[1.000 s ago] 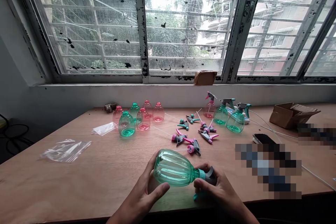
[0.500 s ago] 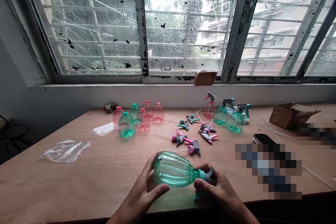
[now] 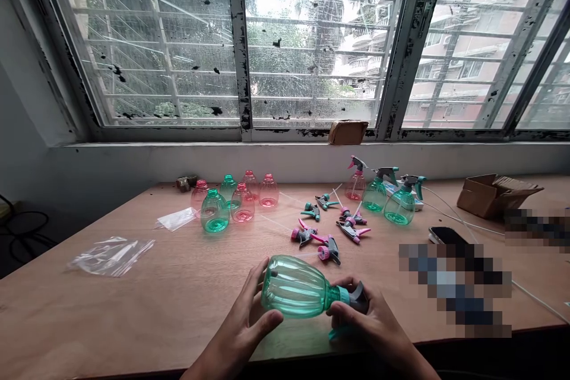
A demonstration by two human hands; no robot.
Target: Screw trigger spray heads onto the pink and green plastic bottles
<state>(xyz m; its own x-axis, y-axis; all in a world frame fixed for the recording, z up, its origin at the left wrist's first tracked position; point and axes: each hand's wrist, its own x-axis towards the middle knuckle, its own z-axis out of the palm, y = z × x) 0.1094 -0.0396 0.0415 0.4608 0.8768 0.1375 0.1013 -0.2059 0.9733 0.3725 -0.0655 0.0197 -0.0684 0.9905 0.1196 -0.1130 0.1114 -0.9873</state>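
A clear green spray bottle (image 3: 294, 288) lies sideways in the air above the near table edge, its base to the left. Around the base end curves my left hand (image 3: 249, 309), thumb in front and fingers behind. My right hand (image 3: 363, 312) grips the grey and teal trigger sprayer (image 3: 358, 298) at the bottle's neck, with a teal trigger showing below the fingers. Beyond the bottle lie several loose trigger sprayers, including a pink and grey sprayer (image 3: 329, 251) and a teal one (image 3: 310, 211). Whether the collar is fully seated I cannot tell.
Several bottles without heads, among them a green bottle (image 3: 215, 214) and a pink bottle (image 3: 243, 205), stand at the back left. Bottles with sprayers (image 3: 399, 208) stand back right, near a cardboard box (image 3: 485, 196). A plastic bag (image 3: 113, 255) and a phone (image 3: 447, 236) lie on the table.
The bottle has turned slightly about its long axis, and my left thumb has shifted a little to the left. My right hand stays at the neck.
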